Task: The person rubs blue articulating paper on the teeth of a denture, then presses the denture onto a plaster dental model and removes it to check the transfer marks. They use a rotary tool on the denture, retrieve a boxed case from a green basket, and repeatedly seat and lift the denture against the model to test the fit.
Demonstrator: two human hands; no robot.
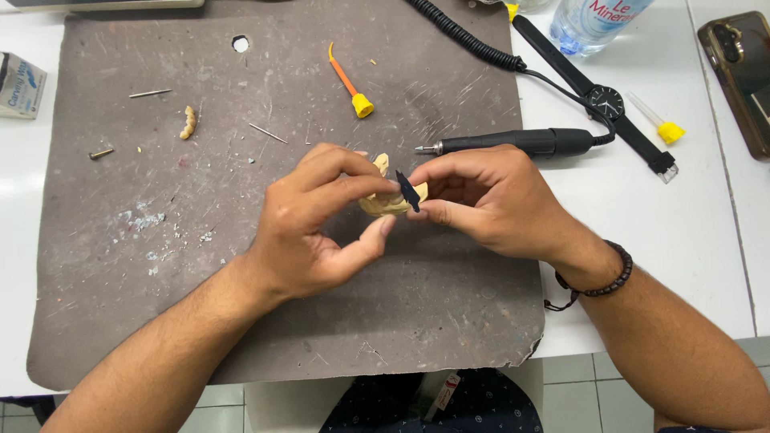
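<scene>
My left hand pinches a small yellow plaster dental model between thumb and fingers, just above the grey work mat. My right hand meets it from the right and holds a small dark blue strip against the model. A beaded bracelet sits on my right wrist. Most of the model is hidden by my fingers.
A black rotary handpiece with a coiled cord lies just beyond my right hand. On the mat lie an orange and yellow tip, a small plaster tooth piece and metal pins. A wristwatch, water bottle and phone sit at the right.
</scene>
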